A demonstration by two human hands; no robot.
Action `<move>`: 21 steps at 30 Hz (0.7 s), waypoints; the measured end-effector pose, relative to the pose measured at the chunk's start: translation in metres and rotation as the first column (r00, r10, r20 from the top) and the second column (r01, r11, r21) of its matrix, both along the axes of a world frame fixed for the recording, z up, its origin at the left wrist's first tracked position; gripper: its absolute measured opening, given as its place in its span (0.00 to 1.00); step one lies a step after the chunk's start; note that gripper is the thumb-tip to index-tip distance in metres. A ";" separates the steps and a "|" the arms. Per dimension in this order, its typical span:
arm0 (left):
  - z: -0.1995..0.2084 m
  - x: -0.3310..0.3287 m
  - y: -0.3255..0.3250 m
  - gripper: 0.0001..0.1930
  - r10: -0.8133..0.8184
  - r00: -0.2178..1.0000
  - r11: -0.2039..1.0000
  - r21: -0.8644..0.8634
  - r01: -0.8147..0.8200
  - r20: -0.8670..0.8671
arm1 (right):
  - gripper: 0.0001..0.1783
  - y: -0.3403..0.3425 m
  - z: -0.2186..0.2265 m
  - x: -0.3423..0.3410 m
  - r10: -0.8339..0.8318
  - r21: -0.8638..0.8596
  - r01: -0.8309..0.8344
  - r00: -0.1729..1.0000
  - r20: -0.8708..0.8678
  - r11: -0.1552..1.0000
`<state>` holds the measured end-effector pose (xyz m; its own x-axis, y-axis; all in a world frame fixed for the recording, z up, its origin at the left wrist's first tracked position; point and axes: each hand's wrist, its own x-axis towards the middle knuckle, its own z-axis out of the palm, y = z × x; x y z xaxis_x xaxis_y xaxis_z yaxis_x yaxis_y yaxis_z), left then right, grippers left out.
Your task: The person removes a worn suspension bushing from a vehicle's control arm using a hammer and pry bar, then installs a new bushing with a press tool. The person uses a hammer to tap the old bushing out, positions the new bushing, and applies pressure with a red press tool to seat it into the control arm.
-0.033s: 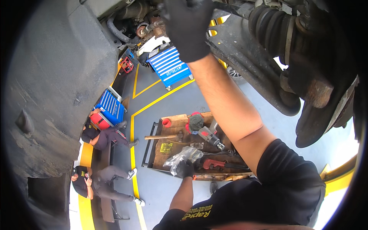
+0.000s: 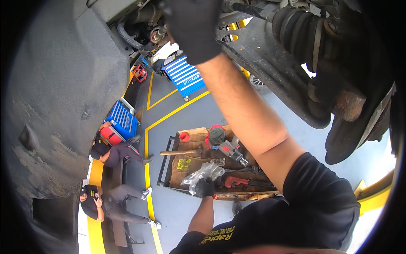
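My right hand (image 2: pixel 192 31), in a black glove, is raised to the underside of a vehicle. Its fingertips run into the upper edge of the picture, so their grip is hidden. Close by are a metal shaft with a ribbed black rubber boot (image 2: pixel 296 36) and a dark suspension arm (image 2: pixel 270 70). Lower down, my left hand (image 2: pixel 204 187), also black-gloved, is closed on a transparent plastic bag (image 2: pixel 207 171) over a tool cart (image 2: pixel 173 180). Beside the bag lie a red pipe wrench (image 2: pixel 237 182), a hammer (image 2: pixel 179 152) and a power impact wrench (image 2: pixel 232 153).
A grey wheel-arch liner (image 2: pixel 67 106) fills the left side. Blue tool cabinets (image 2: pixel 184 76) stand on the grey floor beyond a yellow line (image 2: pixel 169 111). Two people sit at the left on a bench (image 2: pixel 119 226). A red cup-shaped thing (image 2: pixel 184 136) rests on the cart.
My right hand and forearm have shifted a little to the left and up, uncovering more of the shaft. My left hand stays at the bag.
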<state>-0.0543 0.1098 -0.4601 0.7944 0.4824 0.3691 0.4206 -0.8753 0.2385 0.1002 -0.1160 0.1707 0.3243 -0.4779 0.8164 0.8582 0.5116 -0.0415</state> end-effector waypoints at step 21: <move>0.013 0.013 -0.001 0.22 0.028 0.990 0.998 -0.053 -0.035 -0.136 | 0.21 0.014 0.030 -0.011 -0.051 0.073 0.052 0.999 -0.005 0.996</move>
<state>-0.0409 0.1083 -0.4476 0.8192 0.5246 0.2318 0.4793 -0.8481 0.2257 0.0890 -0.1019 0.2008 0.3003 -0.5526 0.7775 0.8835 0.4684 -0.0083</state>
